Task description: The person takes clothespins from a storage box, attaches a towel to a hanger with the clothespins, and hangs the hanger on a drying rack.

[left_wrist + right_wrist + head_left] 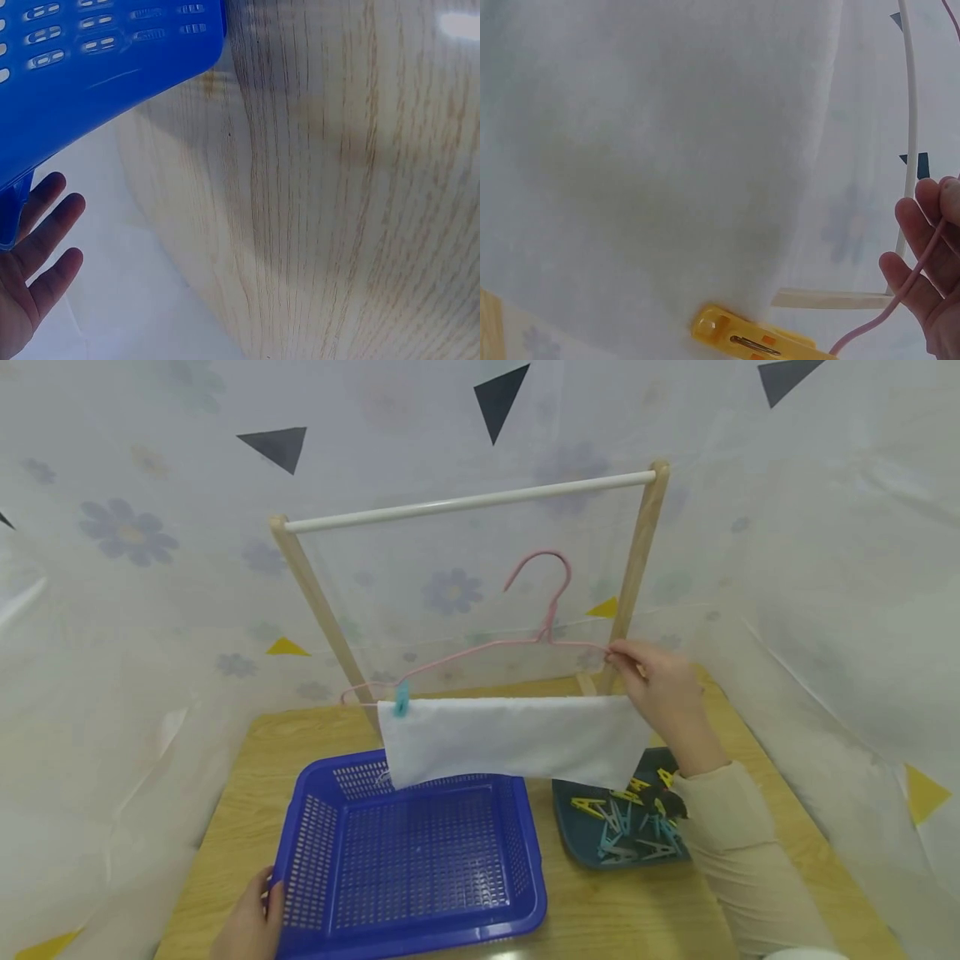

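In the head view, my right hand pinches the right arm of a pink wire hanger, its hook pointing up. A white cloth hangs from the hanger's lower bar. One teal clothespin clips its left end. At the other end, a yellow clothespin shows in the right wrist view, hidden by the hand from the head view. My left hand holds the left rim of a blue plastic basket; several of its fingers extend below the rim in the left wrist view.
A wooden rack with a white rod stands behind the hanger. Right of the basket, a dark green tray contains several yellow, blue and grey clothespins, partly covered by the right sleeve. Everything stands on a wooden table before patterned sheeting.
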A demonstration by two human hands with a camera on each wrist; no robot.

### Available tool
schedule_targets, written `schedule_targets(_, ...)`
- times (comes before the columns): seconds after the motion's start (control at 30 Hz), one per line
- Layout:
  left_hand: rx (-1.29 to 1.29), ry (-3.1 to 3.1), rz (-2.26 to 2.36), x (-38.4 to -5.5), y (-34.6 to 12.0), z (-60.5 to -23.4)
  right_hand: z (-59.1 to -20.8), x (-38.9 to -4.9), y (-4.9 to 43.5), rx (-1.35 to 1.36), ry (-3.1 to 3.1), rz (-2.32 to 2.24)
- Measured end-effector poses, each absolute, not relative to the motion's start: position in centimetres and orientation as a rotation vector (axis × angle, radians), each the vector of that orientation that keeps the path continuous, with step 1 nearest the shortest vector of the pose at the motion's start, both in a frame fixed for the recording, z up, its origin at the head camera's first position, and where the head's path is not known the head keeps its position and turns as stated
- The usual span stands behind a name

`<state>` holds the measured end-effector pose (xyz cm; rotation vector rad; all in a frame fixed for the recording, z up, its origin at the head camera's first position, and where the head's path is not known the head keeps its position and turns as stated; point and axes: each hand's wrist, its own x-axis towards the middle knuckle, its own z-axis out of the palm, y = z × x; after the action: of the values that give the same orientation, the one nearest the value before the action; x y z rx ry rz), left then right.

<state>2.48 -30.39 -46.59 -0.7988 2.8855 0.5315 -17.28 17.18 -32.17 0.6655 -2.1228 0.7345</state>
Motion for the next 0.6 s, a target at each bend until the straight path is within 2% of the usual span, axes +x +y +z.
schedule_targets(0.6, -0.812, 3.004, 0.566, 3.12, -29.97, -46.63, -32.17, -17.7, 17.94, 0.627, -2.135, 0.714)
